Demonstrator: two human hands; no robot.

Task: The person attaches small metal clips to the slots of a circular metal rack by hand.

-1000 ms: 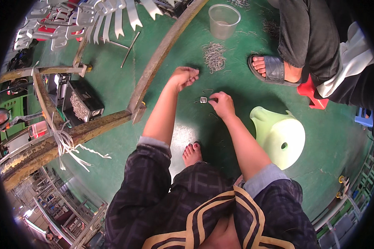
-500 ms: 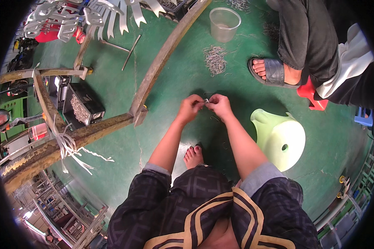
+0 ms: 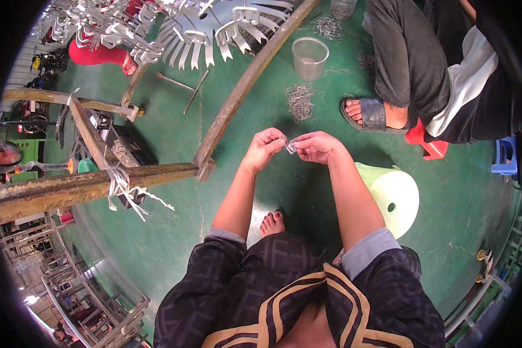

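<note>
My left hand [image 3: 265, 149] and my right hand [image 3: 318, 147] meet above the green floor, fingertips nearly touching. Between them is a small cluster of shiny bent metal wires [image 3: 291, 148], pinched in my right fingers. The left thumb and forefinger are pinched together at the other side of it; what they hold is too small to make out. Beyond my hands lies a loose pile of similar bent wires [image 3: 300, 102] on the floor. A clear plastic tub [image 3: 310, 60] stands just behind that pile.
A pale green stool [image 3: 397, 203] is beside my right forearm. Another person's sandalled foot [image 3: 374, 113] rests at the right, near a red stool [image 3: 426, 144]. A rusty metal frame [image 3: 98, 187] crosses the left side, with metal parts [image 3: 197, 40] hanging beyond it and a black crate [image 3: 134, 145] of wires.
The view has tilted upward, showing more of the hanging parts. My right hand has turned, its fingers looser, and several metal wires now show between my hands.
</note>
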